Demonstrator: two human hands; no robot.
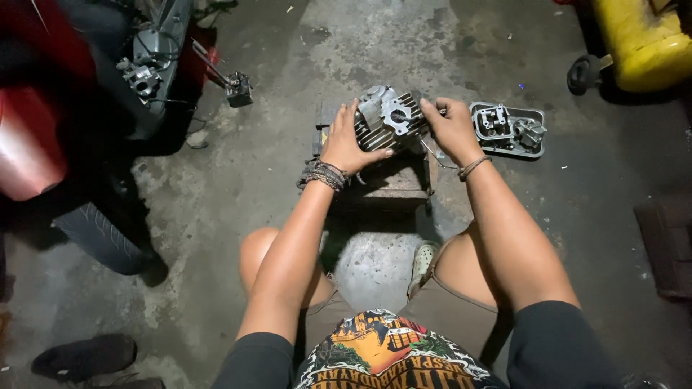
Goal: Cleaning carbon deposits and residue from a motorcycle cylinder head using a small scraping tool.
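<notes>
My left hand (348, 144) is spread over the left side of a finned metal engine cylinder (388, 119), fingers wrapped onto its fins, bracelets at the wrist. My right hand (451, 128) closes on the cylinder's right edge, so both hands are clamped on the one part. The cylinder rests on a small rusty metal block (393, 184) on the concrete floor (288, 187), straight ahead of my knees, its square flange and round hole facing up.

To handle this well, I judge the grip should stay on the solid flange and outer body, not on the thin fins, which can bend or cut skin, and the part should stay seated squarely on the block so it cannot roll off.

Just right of my right hand lies one metal tray (533, 153) holding small engine parts. Far right stands one yellow tank (641, 43). To the left I see one red motorbike (50, 108) with its tyre, and near left, one dark shoe (86, 355).
</notes>
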